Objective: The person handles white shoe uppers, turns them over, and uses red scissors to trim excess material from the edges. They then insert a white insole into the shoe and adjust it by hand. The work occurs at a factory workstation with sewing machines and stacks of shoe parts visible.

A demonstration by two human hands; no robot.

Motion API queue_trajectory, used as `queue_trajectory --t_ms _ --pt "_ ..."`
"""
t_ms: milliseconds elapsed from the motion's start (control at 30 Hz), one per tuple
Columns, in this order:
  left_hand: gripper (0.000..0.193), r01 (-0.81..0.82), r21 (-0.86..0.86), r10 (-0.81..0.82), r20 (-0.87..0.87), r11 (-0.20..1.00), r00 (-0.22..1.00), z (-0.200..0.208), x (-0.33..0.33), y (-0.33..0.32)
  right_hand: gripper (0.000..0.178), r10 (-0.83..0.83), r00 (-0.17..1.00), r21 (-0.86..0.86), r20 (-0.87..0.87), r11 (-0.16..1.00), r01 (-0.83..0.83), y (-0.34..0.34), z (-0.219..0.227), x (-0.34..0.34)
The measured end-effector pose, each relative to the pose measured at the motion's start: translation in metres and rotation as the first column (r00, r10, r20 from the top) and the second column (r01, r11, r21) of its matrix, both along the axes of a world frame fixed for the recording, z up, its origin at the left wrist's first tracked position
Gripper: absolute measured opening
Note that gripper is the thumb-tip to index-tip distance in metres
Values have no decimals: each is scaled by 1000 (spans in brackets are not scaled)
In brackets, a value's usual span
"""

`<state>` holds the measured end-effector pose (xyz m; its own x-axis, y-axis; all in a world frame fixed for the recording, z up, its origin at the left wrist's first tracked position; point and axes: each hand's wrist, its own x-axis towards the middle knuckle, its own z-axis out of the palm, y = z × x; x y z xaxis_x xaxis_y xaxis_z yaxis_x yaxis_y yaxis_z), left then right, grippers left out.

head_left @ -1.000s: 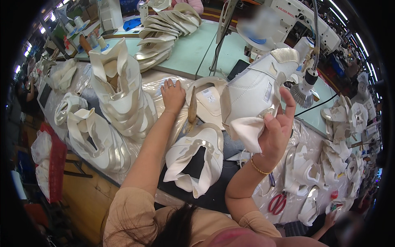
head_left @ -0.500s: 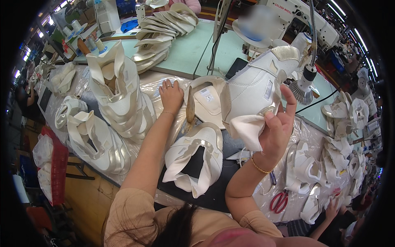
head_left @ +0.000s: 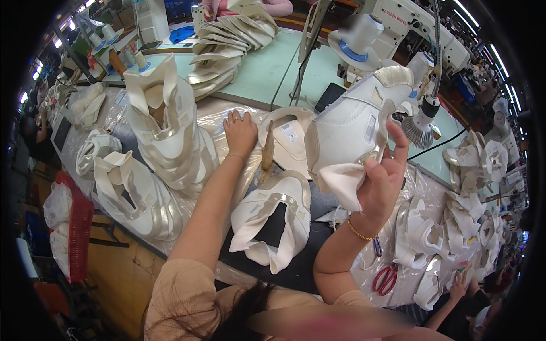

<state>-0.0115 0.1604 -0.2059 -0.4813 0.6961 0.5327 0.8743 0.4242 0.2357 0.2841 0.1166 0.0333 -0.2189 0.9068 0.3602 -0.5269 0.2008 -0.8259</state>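
Note:
My right hand (head_left: 381, 182) holds up a white shoe upper (head_left: 355, 128) with a pale gold heel tab, gripping it at its lower edge. A round brush head (head_left: 418, 128) on a cable hangs right beside that upper. My left hand (head_left: 240, 133) rests flat on the plastic-covered table (head_left: 227, 116), fingers spread, next to another upper lying open (head_left: 287, 136). A wooden-handled tool (head_left: 267, 153) lies just right of my left wrist. Below it a further white and gold upper (head_left: 273, 219) lies on a dark mat.
Stacks of white uppers stand at the left (head_left: 168, 136) and lower left (head_left: 133, 190), more at the right (head_left: 466, 193). Red-handled scissors (head_left: 385, 278) lie at the lower right. A sewing machine (head_left: 398, 28) stands behind on a green table (head_left: 256, 71). Another person's hand (head_left: 458, 281) shows at the lower right.
My right hand has turned the held upper a little and kept its grip. My left hand stays flat on the table.

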Motion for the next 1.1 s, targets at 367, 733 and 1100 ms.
queue_trajectory --t_ms 367,733,1100 --pt "33 -8 -33 10 57 999 998 9 3 -4 69 89 996 198 27 976 -93 -25 59 -57" --pt "41 5 -63 3 125 998 992 12 2 -6 59 261 876 42 405 952 -303 138 104 -280" --pt "42 25 -28 -19 183 999 983 10 2 -4 25 349 509 -340 787 933 -115 281 84 -393"
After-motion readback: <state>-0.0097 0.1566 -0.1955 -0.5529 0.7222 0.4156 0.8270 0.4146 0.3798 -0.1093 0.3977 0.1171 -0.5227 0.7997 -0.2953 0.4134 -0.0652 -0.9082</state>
